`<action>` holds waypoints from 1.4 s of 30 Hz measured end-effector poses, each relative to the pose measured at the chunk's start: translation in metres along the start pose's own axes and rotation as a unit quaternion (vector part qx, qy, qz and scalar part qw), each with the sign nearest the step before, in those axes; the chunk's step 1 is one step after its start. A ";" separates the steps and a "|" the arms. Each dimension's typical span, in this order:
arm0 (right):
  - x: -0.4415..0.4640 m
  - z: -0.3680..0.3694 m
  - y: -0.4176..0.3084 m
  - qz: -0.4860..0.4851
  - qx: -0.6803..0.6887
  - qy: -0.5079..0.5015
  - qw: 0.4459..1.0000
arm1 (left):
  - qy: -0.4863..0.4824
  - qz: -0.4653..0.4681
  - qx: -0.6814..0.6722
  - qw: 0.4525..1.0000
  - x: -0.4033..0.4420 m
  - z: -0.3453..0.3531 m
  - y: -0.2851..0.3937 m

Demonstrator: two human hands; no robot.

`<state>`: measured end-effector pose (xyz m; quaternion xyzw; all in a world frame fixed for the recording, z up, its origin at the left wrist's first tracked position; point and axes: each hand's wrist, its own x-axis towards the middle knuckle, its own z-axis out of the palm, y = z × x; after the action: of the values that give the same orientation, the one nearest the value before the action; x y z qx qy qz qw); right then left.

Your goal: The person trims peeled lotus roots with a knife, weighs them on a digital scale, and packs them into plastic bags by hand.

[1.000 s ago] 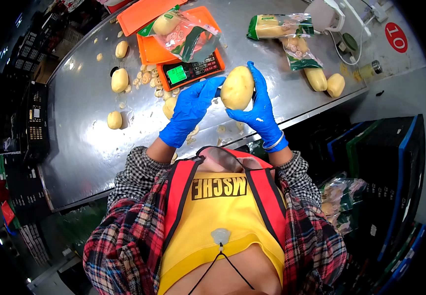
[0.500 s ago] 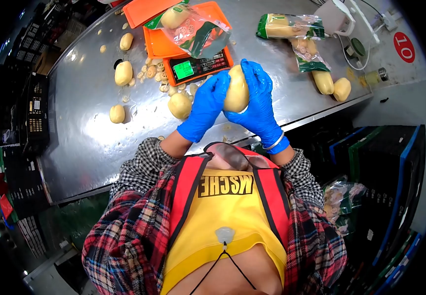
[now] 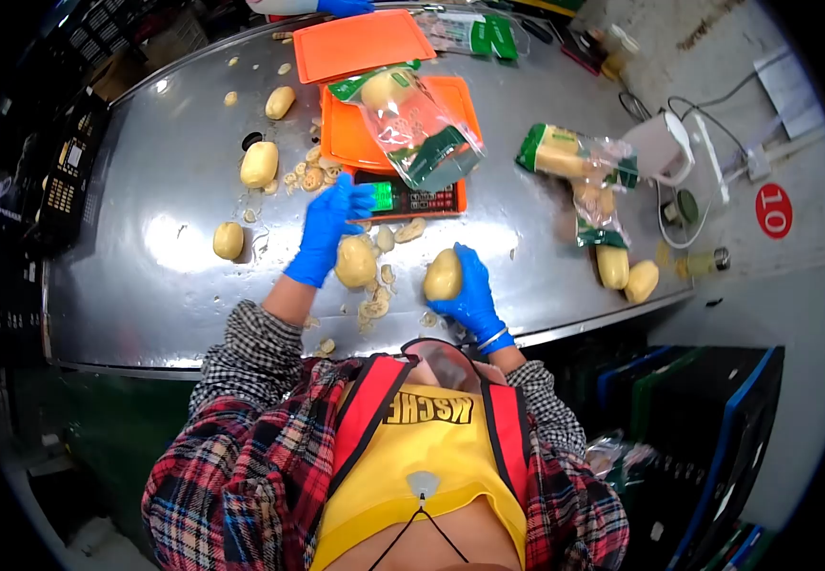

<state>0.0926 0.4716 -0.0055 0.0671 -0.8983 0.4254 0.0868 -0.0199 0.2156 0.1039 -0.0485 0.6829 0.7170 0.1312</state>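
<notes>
My right hand (image 3: 474, 297), in a blue glove, has its fingers wrapped round the right side of a pale, peeled lotus root segment (image 3: 443, 275) low over the steel table. My left hand (image 3: 330, 228), gloved the same way, is empty with its fingers stretched out by the scale's display. Just below its fingers lies another lotus root segment (image 3: 355, 262). Lotus root slices (image 3: 374, 306) are scattered around that segment. The orange scale (image 3: 412, 197) bears a tray with a clear and green bag (image 3: 417, 128) holding a lotus root segment.
An orange lid (image 3: 363, 46) lies behind the scale. Loose lotus root segments (image 3: 259, 165) are on the left. Packed bags (image 3: 565, 152), two segments (image 3: 612, 266) and a white jug (image 3: 661, 150) stand at the right. Another person's gloved hand (image 3: 346, 7) shows at the far edge.
My hands have parted: the left let go and moved left toward the display, while the right lowered the lotus root segment toward the table. The camera view has shifted.
</notes>
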 end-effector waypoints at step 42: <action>0.228 -0.055 -0.206 0.063 0.493 -0.117 0.860 | 0.093 0.247 0.541 0.798 0.040 -0.203 0.030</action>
<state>-0.0841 0.3741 0.2326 0.0936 -0.5770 0.8063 -0.0909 -0.0885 0.0181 0.1101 0.1338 0.9575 0.2307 -0.1096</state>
